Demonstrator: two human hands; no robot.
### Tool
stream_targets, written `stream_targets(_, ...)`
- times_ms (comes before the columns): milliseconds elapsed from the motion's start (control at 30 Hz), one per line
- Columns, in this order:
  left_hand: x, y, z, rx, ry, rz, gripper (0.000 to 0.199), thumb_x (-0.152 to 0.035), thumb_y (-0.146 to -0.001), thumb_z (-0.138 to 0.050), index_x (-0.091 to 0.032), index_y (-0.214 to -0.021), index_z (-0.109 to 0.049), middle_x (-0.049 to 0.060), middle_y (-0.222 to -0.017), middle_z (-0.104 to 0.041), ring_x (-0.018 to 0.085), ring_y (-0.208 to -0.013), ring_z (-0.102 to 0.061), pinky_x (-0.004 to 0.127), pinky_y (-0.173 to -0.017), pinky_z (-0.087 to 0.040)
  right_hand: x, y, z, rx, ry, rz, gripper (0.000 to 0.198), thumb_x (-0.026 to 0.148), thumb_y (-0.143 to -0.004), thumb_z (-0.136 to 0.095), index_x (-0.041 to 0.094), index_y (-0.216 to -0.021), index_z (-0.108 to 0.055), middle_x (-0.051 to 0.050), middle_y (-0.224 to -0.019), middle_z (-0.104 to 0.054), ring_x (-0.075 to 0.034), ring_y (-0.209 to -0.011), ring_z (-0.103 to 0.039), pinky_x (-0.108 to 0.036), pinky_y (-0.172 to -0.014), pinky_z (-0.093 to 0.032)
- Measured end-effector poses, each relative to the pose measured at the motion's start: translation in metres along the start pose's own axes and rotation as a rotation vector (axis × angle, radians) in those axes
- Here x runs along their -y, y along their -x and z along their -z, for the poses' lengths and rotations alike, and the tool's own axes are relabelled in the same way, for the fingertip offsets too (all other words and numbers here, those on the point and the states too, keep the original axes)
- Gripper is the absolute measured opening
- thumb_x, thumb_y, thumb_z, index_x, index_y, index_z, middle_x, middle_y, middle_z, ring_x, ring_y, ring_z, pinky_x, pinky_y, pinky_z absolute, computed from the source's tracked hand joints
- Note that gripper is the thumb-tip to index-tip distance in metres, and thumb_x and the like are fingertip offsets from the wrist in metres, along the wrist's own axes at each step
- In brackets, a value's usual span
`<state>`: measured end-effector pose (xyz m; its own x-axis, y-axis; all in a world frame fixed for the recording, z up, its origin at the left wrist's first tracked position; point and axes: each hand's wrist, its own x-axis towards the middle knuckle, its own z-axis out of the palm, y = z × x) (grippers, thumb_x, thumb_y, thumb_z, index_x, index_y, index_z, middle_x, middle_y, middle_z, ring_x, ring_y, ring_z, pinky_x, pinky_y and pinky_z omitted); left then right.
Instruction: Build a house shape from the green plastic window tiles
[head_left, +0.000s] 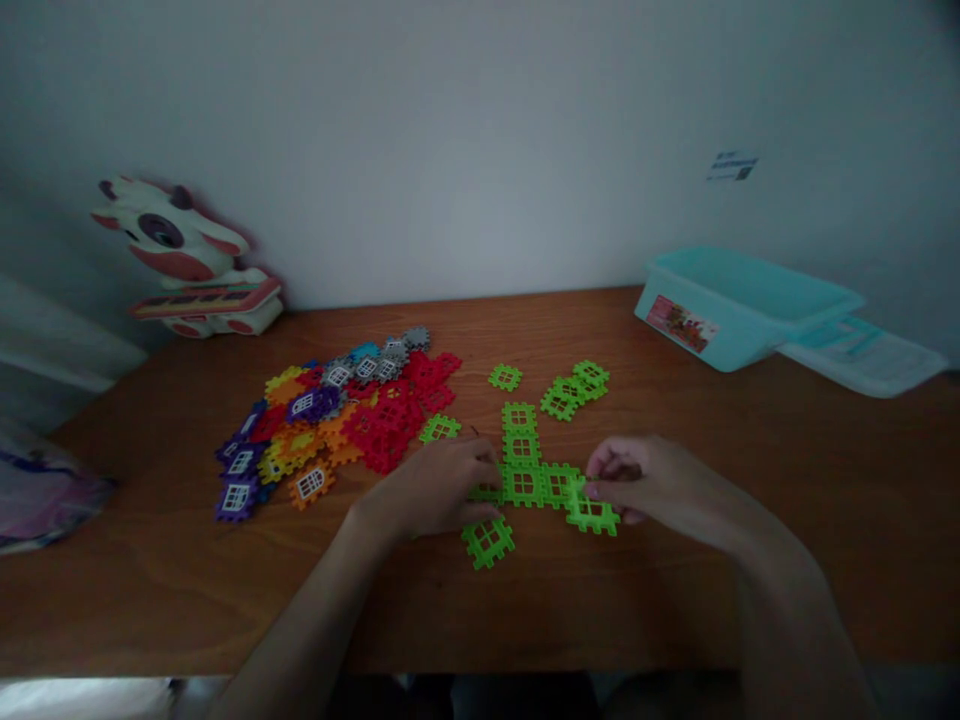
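Several lime green window-shaped interlocking tiles [523,486] lie joined on the table in a row, with a short column rising away from me. My left hand [442,485] is closed over the row's left end, its curled fingers partly hiding the tile there. Between the thumb and fingers of my right hand [637,480] is another green tile [592,515], tilted against the row's right end; whether it is locked in cannot be seen. One loose green tile [488,542] lies just below my left hand, and a second loose tile [440,429] lies beyond it.
A mixed pile of red tiles [386,420], with yellow, orange, purple and grey ones, spreads to the left. More green tiles [574,390] lie farther back. A cow toy keyboard [202,265] stands back left; a turquoise bin [739,305] and its lid [870,355] are back right.
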<state>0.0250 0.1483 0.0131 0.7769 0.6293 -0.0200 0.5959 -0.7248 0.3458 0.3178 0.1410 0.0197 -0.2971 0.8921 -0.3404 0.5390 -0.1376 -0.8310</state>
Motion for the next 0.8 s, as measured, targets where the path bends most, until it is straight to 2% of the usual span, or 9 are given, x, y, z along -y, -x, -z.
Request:
stream_targets(133, -0.001, 0.000, 0.001, -0.034, 0.006, 0.006, 0.023, -0.042, -0.091, -0.066, -0.021, -0.097, -0.071, 0.005, -0.103, -0.067, 0.022, -0.096, -0.064, 0.033, -0.083, -0.048, -0.001, 0.002, -0.009, 0.088, 0.066, -0.043, 0.013, 0.036, -0.080, -0.073, 0.024, -0.076, -0.070, -0.003, -0.071, -0.074, -0.016, -0.057, -0.066, -0.023, -0.049, -0.050)
stream_targets(300, -0.003, 0.019, -0.001, -0.082, 0.085, 0.063, 0.016, -0.032, -0.089, -0.067, -0.023, -0.103, -0.071, 0.004, -0.106, -0.067, 0.021, -0.100, -0.063, 0.033, -0.089, -0.046, -0.011, 0.005, -0.010, -0.005, 0.267, 0.096, 0.013, 0.039, -0.079, -0.074, 0.026, -0.077, -0.074, -0.002, -0.073, -0.075, -0.018, -0.065, -0.069, -0.026, -0.057, -0.050)
stream_targets(433, -0.003, 0.024, 0.000, -0.061, 0.108, 0.065, 0.011, -0.025, -0.088, -0.064, -0.023, -0.097, -0.072, 0.004, -0.106, -0.068, 0.021, -0.100, -0.063, 0.033, -0.090, -0.045, -0.025, 0.009, -0.001, -0.031, 0.282, 0.071, 0.011, 0.038, -0.079, -0.073, 0.028, -0.081, -0.076, -0.002, -0.078, -0.077, -0.020, -0.068, -0.070, -0.028, -0.061, -0.052)
stream_targets(567, -0.003, 0.022, -0.002, -0.026, 0.089, 0.080, 0.013, -0.019, -0.089, -0.062, -0.024, -0.092, -0.073, 0.002, -0.099, -0.067, 0.019, -0.095, -0.062, 0.031, -0.084, -0.045, -0.033, 0.011, 0.008, -0.026, 0.306, 0.024, 0.007, 0.034, -0.077, -0.073, 0.029, -0.078, -0.077, -0.003, -0.079, -0.078, -0.021, -0.069, -0.072, -0.029, -0.062, -0.053)
stream_targets(733, -0.004, 0.021, -0.003, -0.023, 0.065, 0.082, 0.014, -0.023, -0.094, -0.061, -0.023, -0.088, -0.074, 0.001, -0.093, -0.066, 0.016, -0.086, -0.061, 0.029, -0.075, -0.044, -0.028, 0.004, -0.001, 0.014, 0.248, 0.029, 0.002, 0.029, -0.074, -0.076, 0.028, -0.075, -0.075, -0.002, -0.073, -0.076, -0.019, -0.064, -0.070, -0.027, -0.059, -0.052)
stream_targets(800, -0.006, 0.021, -0.003, -0.026, 0.034, 0.084, 0.016, -0.026, -0.096, -0.060, -0.023, -0.087, -0.073, 0.001, -0.091, -0.066, 0.017, -0.085, -0.061, 0.030, -0.075, -0.043, -0.025, -0.001, -0.008, 0.008, 0.240, 0.059, 0.006, 0.025, -0.071, -0.077, 0.027, -0.075, -0.072, -0.001, -0.072, -0.075, -0.018, -0.063, -0.069, -0.027, -0.058, -0.052)
